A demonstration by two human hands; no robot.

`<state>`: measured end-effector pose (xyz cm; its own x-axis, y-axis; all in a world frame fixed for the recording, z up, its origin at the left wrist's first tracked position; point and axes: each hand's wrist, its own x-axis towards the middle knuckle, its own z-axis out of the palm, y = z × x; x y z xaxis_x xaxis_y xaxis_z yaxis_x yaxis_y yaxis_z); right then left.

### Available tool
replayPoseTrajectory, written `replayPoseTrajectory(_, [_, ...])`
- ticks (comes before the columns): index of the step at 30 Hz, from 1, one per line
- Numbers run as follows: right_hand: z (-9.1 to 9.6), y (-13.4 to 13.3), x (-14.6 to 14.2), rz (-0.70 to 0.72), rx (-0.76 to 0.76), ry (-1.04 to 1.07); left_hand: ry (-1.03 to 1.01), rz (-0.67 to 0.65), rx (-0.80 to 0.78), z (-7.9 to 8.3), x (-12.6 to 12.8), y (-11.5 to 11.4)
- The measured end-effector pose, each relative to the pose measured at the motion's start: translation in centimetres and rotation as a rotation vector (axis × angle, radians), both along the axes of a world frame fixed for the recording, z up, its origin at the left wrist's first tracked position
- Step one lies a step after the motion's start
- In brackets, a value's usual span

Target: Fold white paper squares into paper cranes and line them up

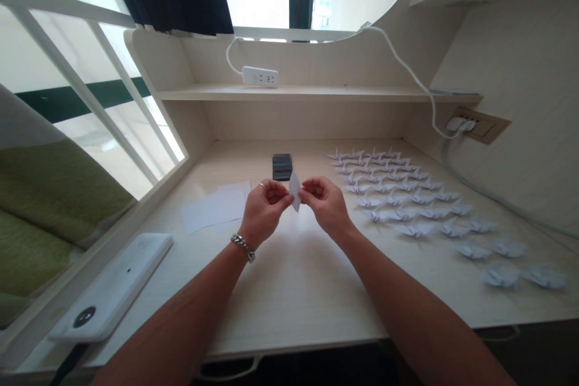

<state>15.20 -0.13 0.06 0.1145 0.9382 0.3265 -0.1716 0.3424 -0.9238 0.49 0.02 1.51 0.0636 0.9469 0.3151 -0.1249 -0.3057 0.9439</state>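
Note:
A small piece of folded white paper (295, 184), pointed at top and bottom, is held upright above the desk between my two hands. My left hand (266, 205) pinches its left edge between thumb and fingers; a ring and a chain bracelet show on this hand and wrist. From the other side, my right hand (326, 202) pinches the right edge. Behind the paper lies a small dark rectangular object (281, 167). Rows of folded paper cranes (393, 199) stand to the right, and flat sheets of white paper (217, 205) lie to the left.
A long white device (115, 286) with a dark cable sits at the desk's left edge. On the back shelf (294, 95) rests a white power strip (260, 76). A white cable (407, 68) runs down to the wall socket (482, 125) at right. White rails (81, 78) stand at left.

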Motion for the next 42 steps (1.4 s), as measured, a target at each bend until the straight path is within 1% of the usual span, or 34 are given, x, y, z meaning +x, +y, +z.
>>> replayPoseTrajectory(2, [-0.1, 0.0, 0.0, 0.045, -0.024, 0.009, -0.015, 0.012, -0.017, 0.0, -0.1, 0.1])
replayPoseTrajectory(4, [-0.1, 0.0, 0.0, 0.054, -0.025, -0.004, -0.027, 0.013, -0.038, -0.1, -0.1, 0.1])
replayPoseTrajectory(11, [0.1, -0.1, 0.2, 0.028, 0.002, -0.002, -0.060, 0.010, -0.074, -0.3, -0.1, 0.2])
replayPoseTrajectory(15, [0.1, -0.1, 0.1, 0.031, 0.005, 0.023, -0.066, -0.022, -0.090, -0.2, -0.1, 0.1])
replayPoseTrajectory(19, [0.0, -0.1, 0.1, 0.034, 0.013, 0.038, -0.044, -0.057, -0.087, -0.1, 0.0, 0.0])
replayPoseTrajectory(25, [-0.1, -0.1, 0.1, -0.008, 0.014, 0.032, -0.008, -0.044, -0.090, -0.2, -0.1, 0.1])
replayPoseTrajectory(27, [-0.2, -0.1, 0.1, -0.053, 0.020, -0.021, -0.004, -0.042, -0.084, -0.5, -0.1, 0.2])
replayPoseTrajectory(29, [-0.3, -0.2, 0.1, -0.126, 0.037, -0.131, 0.023, -0.034, -0.061, -0.8, -0.1, 0.2])
replayPoseTrajectory(31, [-0.2, -0.4, 0.1, -0.201, 0.066, -0.257, 0.062, -0.010, -0.032, -1.0, 0.0, 0.2])
replayPoseTrajectory(33, [-0.2, -0.6, 0.0, -0.235, 0.088, -0.328, 0.092, 0.021, -0.005, -1.1, 0.1, 0.0])
replayPoseTrajectory(36, [0.0, -0.9, -0.2, -0.194, 0.070, -0.315, 0.131, 0.060, 0.048, -1.1, 0.2, -0.2])
replayPoseTrajectory(39, [0.0, -0.8, -0.3, -0.100, 0.024, -0.243, 0.197, 0.099, 0.098, -1.1, 0.3, -0.4])
replayPoseTrajectory(42, [-0.2, -0.5, -0.3, -0.038, -0.010, -0.169, 0.239, 0.098, 0.117, -1.2, 0.2, -0.3])
